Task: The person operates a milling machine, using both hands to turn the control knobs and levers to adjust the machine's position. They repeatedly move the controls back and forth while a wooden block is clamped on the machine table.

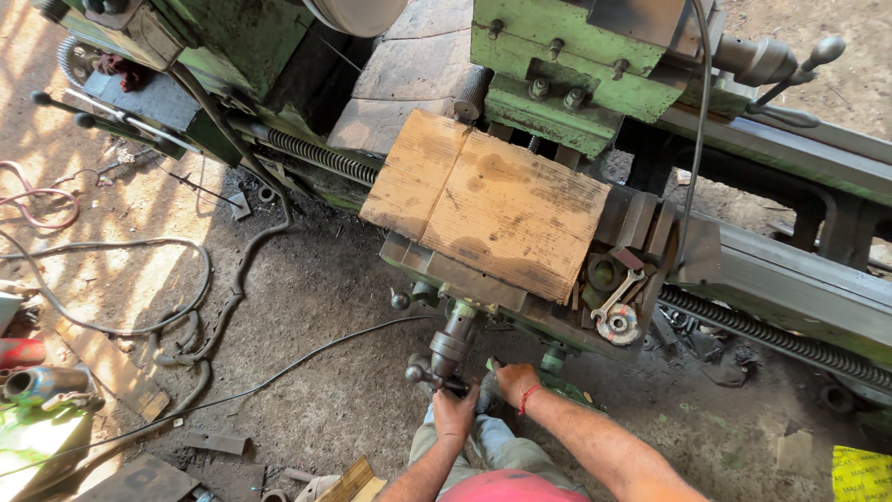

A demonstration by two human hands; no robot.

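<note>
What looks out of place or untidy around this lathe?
Two worn wooden boards lie askew on the lathe carriage, and a wrench sits loose beside them. Cables snake over the dirt floor. Both hands, left and right, grip the carriage handles.

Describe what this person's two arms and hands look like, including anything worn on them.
Both forearms are bare, with no sleeves showing and no gloves. The left hand wears nothing that can be seen. The right hand has a thin red thread band around the wrist. No rings or a watch can be made out on the fingers or wrists at this size.
</note>
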